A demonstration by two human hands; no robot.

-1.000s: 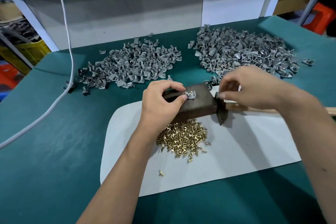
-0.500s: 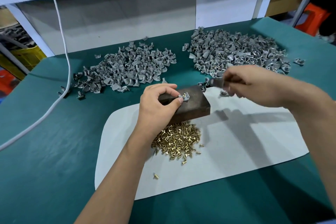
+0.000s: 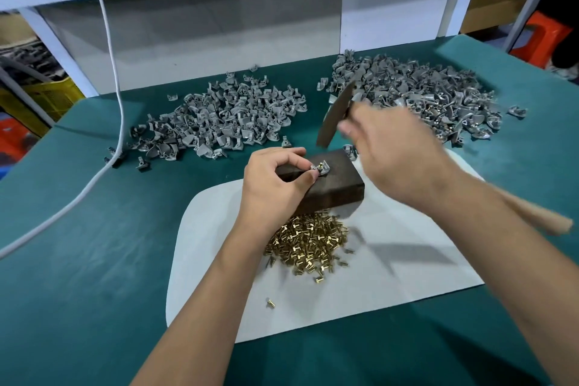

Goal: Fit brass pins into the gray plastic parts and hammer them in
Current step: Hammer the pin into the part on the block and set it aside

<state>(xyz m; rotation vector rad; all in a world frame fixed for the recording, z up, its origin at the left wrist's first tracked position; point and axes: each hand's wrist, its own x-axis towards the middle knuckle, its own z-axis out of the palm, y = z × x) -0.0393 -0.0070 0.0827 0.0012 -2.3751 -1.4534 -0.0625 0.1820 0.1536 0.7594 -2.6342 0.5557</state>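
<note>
- At a green-topped bench (image 3: 78, 276), a person's left hand (image 3: 275, 185) pinches a gray plastic part (image 3: 321, 168) flat on a dark block (image 3: 332, 188), thumb and forefinger closed on the part's near-left edge; a brass pin (image 3: 320, 163) stands upright in it.
- The right hand (image 3: 394, 153), blurred in mid-swing, is wrapped round a wooden-handled hammer (image 3: 333, 117); the head hangs above the block at about one o'clock from the pin, well clear of it.
- The block sits at the twelve o'clock edge of a white sheet (image 3: 391, 279). A heap of loose pins (image 3: 308, 238) lies just at its six o'clock side, with one stray pin (image 3: 271, 302) farther toward the worker.
- Two heaps of gray parts lie on the bench: one (image 3: 219, 122) at ten o'clock from the block, the larger (image 3: 416, 94) at one o'clock. Which heap is finished work cannot be told.
- A white cable (image 3: 103, 50) trails down the left of the bench.
- To land this blow well, the hammer face looks to need a square, short drop on the pin's head; a glancing hit would likely tip the pin or kick the part off the block.
- The fingertips (image 3: 313, 177) lie almost touching the pin, so a light tap seems wiser than a full swing.
</note>
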